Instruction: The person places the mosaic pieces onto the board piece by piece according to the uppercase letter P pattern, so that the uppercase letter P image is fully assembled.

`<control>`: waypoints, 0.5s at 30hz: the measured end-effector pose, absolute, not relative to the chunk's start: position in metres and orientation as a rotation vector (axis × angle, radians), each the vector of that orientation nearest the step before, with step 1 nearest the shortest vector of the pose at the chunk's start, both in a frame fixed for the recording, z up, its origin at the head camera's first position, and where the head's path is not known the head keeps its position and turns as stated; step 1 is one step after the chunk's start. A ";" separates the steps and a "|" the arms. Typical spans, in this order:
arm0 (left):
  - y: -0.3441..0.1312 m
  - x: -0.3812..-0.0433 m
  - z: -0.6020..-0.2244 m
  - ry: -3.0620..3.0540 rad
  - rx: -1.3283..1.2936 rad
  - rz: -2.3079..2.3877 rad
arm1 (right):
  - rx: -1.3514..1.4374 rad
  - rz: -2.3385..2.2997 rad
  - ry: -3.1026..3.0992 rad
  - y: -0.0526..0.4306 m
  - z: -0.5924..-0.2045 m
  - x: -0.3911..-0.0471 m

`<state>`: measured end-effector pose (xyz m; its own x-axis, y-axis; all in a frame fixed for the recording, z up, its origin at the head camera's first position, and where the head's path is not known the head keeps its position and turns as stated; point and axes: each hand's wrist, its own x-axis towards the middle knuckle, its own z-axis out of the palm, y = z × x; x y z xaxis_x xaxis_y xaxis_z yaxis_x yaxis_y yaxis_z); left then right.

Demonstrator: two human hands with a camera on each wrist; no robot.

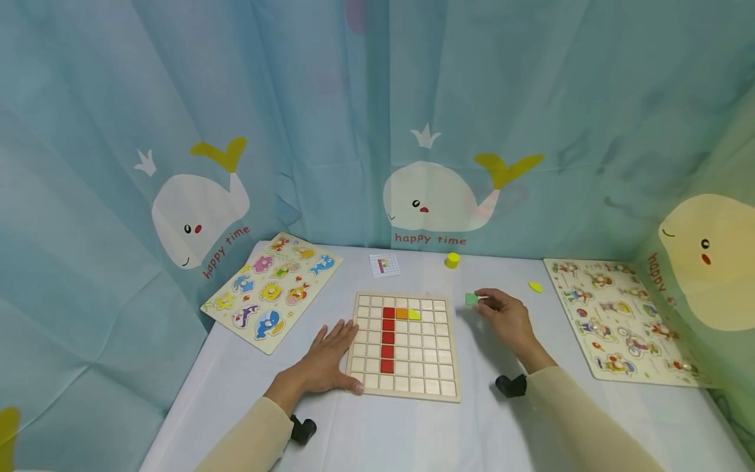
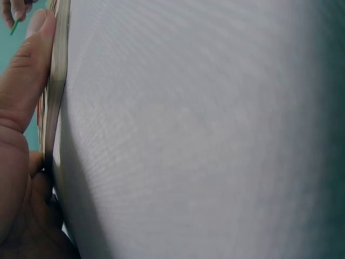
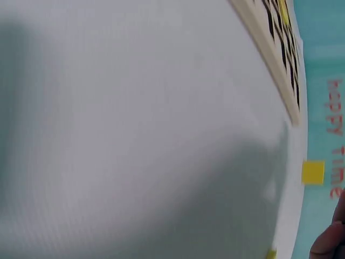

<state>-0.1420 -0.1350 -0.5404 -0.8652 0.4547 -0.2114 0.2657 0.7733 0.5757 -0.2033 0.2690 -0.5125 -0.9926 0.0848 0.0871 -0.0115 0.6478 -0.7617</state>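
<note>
A square wooden grid board (image 1: 425,357) lies on the white table. Several red tiles (image 1: 387,338) form a column in it, with an orange tile (image 1: 402,314) and a yellow rounded-corner tile (image 1: 415,314) to the right of the top one. My left hand (image 1: 327,357) rests at the board's left edge, fingers spread and thumb by the near corner; the left wrist view shows the thumb (image 2: 29,65) against the board's side (image 2: 55,102). Right of the board, my right hand (image 1: 506,320) pinches a green tile (image 1: 471,299) above the table. Only its fingertips (image 3: 330,240) show in the right wrist view.
Behind the board lie a small pattern card (image 1: 385,265) and a yellow cylinder (image 1: 452,261). A yellow leaf-shaped piece (image 1: 535,287) lies at the right. Picture puzzle boards flank the table: sea animals (image 1: 274,292) left, figures (image 1: 613,321) right. A curtain (image 1: 330,131) hangs behind.
</note>
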 end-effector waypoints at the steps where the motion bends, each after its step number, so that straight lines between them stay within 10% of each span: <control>1: -0.135 -0.142 -0.540 2.628 0.552 0.780 | -0.073 1.285 -2.741 0.265 -0.512 -0.202; 15: -0.134 -0.141 -0.538 2.630 0.548 0.789 | 0.016 1.518 -2.777 0.195 -0.519 -0.174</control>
